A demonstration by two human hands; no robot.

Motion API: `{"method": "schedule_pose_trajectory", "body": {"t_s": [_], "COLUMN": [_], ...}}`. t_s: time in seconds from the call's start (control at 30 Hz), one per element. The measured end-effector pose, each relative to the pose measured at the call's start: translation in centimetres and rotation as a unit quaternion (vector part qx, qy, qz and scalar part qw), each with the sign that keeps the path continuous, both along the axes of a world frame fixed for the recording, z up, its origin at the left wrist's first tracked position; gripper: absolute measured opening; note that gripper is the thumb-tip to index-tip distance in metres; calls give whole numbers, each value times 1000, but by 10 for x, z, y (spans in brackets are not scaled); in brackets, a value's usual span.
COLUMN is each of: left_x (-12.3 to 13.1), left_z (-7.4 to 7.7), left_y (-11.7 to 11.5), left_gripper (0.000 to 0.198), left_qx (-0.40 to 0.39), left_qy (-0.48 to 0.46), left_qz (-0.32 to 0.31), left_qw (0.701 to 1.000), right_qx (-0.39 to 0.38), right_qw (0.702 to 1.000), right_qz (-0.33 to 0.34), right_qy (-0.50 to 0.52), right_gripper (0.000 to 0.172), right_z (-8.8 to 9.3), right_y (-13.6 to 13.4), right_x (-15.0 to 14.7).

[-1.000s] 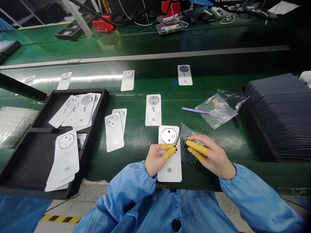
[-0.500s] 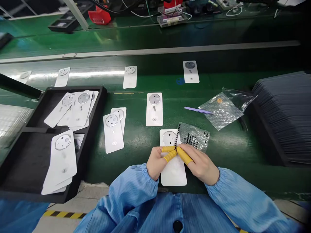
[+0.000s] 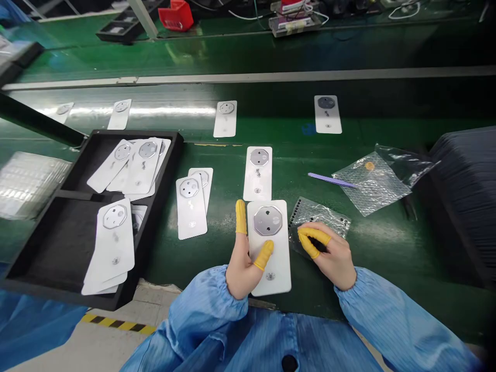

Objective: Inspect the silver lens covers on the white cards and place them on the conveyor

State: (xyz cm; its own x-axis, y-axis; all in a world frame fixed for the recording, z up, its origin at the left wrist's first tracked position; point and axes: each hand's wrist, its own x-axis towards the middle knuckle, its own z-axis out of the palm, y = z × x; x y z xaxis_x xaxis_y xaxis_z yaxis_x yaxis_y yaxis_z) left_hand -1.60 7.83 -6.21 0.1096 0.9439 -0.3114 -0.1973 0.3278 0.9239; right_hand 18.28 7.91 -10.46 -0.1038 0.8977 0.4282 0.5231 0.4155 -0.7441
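Observation:
A white phone back cover with a silver octagonal camera ring is in front of me. My left hand, in yellow finger cots, holds its left side: the thumb presses on the face and the index finger points up along the edge. The hand's other fingers are hidden. My right hand pinches thumb and index together above a clear bubble-textured sheet bearing small black dots. Whatever is between those fingertips is too small to make out. Just beyond the held cover lies another white cover.
Purple tweezers rest by a clear bubble bag. A black tray on the left holds several covers. Two overlapping covers lie beside it. Stacked dark sheets stand at right. More covers sit along the back.
My hands have come apart from the sheet's dotted edge. The left hand now holds the cover, which has shifted left and looks nearer; the right hand stays over the sheet. The view has shifted.

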Motion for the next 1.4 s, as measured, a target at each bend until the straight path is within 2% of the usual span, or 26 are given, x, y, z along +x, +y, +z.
{"method": "schedule_pose_trajectory", "body": {"t_s": [0.07, 0.13, 0.2, 0.33, 0.43, 0.57, 0.77, 0.9, 1.0, 1.2, 1.4], "left_x": [-5, -5, -3, 2, 1, -1, 0, 5, 9, 9, 6], "left_z": [11, 18, 19, 15, 16, 19, 16, 16, 24, 45, 47], "left_y": [3, 6, 9, 10, 9, 10, 10, 8, 3, -13, -20], "left_gripper": [74, 56, 39, 29, 32, 39, 40, 40, 40, 37, 22], "left_qx": [-68, -132, -159, -133, -138, -159, -166, -149, -123, -58, -4], "left_qy": [-106, -190, -222, -177, -158, -162, -160, -119, -103, -100, -28], "left_qz": [-42, -85, -77, -56, -67, -75, -87, -90, -111, -153, -133], "left_qw": [991, 969, 959, 974, 975, 971, 969, 978, 981, 981, 991], "right_qx": [14, 32, 54, 99, 113, 131, 114, 120, 115, 101, 101], "right_qw": [1000, 999, 997, 991, 987, 985, 988, 987, 987, 982, 969], "right_qz": [4, 2, -7, -58, -92, -96, -81, -81, -71, 13, 32], "right_qy": [-13, -34, -49, -66, -65, -62, -62, -67, -91, -161, -222], "right_gripper": [15, 18, 21, 30, 35, 38, 39, 40, 38, 42, 36], "right_z": [1, 3, 8, 25, 39, 48, 53, 60, 65, 72, 81], "right_y": [-1, -2, -3, -7, -8, -6, -9, -13, -17, -24, -32], "right_x": [1, 2, 4, 7, 6, 3, 3, -3, -10, -17, -19]}}
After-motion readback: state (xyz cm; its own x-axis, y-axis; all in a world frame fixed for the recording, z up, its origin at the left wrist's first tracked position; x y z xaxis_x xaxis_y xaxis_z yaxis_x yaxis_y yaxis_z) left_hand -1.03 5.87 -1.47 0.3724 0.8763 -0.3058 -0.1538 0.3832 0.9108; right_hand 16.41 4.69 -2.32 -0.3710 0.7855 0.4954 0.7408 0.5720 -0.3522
